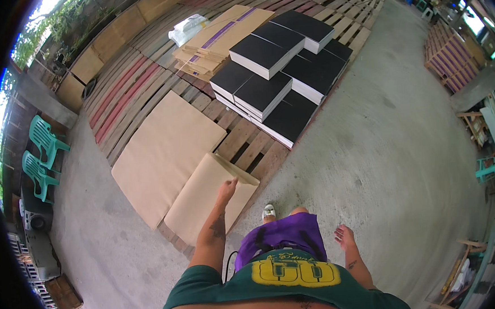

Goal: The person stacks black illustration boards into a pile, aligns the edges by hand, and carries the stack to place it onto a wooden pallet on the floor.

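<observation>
My left hand (227, 191) is closed at the upper side of a folded sheet of brown paper (197, 206), its fingers seeming to pinch the paper. The sheet's right edge lifts and curls, showing a gap under the fold. Beside it to the left lies a wider flat brown paper stack (168, 151), both resting on wooden pallets (255, 138). My right hand (345, 237) hangs out to the right over the concrete floor, fingers apart and holding nothing.
Bundles of black-topped paper blocks (267, 45) stand stacked on the pallets ahead. Behind them are flattened cardboard boxes (225, 28) and a clear plastic bundle (189, 29). Green plastic chairs (45, 138) stand at the left. A wooden crate (451, 57) is far right.
</observation>
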